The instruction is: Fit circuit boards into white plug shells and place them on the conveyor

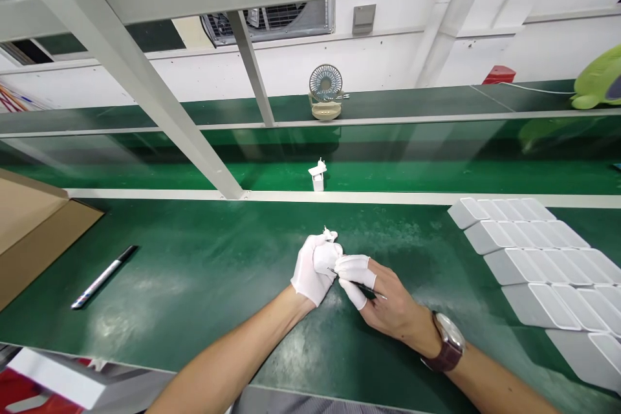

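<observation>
Green bench (204, 278), left hand (306, 279) curls round white part (325, 259), right hand (391, 307) pinches tool (369, 290) at its four o'clock; slip could scratch.

This is looking like a workshop: a metal frame (130, 77) is standing over a green table (204, 259), and white boxes (553, 266) are sitting in rows.

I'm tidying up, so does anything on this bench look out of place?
Only the marker seems slightly odd: it lies loose and slanted on the green bench at left, while the white containers stand in rows.
</observation>
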The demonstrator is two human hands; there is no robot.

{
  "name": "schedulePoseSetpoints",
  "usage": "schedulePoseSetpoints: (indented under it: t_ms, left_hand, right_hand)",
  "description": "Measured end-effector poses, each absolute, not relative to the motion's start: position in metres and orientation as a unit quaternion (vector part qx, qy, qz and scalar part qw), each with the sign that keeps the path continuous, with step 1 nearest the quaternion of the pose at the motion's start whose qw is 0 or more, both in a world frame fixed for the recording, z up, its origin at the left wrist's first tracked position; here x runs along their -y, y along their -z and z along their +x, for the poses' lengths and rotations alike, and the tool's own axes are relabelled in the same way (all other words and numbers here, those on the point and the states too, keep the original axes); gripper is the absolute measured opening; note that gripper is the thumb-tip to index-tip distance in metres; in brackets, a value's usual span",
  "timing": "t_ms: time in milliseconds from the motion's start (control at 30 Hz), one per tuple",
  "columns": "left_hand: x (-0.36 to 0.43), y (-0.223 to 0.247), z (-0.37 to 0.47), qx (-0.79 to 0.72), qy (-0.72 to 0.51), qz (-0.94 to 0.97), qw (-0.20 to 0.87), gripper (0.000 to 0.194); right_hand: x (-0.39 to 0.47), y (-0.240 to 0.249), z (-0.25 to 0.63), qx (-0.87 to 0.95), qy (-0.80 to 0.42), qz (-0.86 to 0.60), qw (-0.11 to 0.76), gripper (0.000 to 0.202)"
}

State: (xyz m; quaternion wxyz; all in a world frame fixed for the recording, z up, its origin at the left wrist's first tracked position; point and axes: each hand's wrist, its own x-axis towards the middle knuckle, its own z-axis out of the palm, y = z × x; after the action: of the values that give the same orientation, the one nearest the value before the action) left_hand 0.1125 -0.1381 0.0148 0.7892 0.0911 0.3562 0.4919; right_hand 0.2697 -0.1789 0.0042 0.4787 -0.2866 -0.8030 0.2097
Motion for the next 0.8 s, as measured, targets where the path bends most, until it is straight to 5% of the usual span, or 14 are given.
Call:
schedulePoseSetpoints:
  t_ms: [800]
  left_hand:
    - [0.142, -0.008, 0.122, -0.359, -0.528, 0.043, 0.768, 0.026]
  right_hand:
    - [0.172, -0.017, 0.277, 0.77, -0.347, -0.328, 0.424, 0.025]
